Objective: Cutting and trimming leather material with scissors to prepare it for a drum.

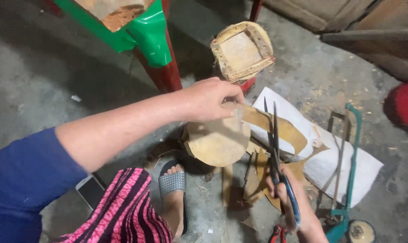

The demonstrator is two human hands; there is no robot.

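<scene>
Scissors (276, 153) are gripped, blades up and nearly shut, in the right hand (296, 202); beyond, a tan leather piece (217, 141) is pinched at its top edge by the left hand (208, 99), above the floor (42, 76); it is judged light, thin, floppy; best held near the cut.

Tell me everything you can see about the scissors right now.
The scissors are long, with dark metal blades and blue-coated handles. The right hand grips the handles low in the view, and the blades point up and away, slightly parted, the tips near the white sheet. The blades lie alongside a curved tan strip that runs off the rounded tan leather-like piece, which the left hand pinches at its top edge. Whether the blades bite the strip is unclear.
</scene>
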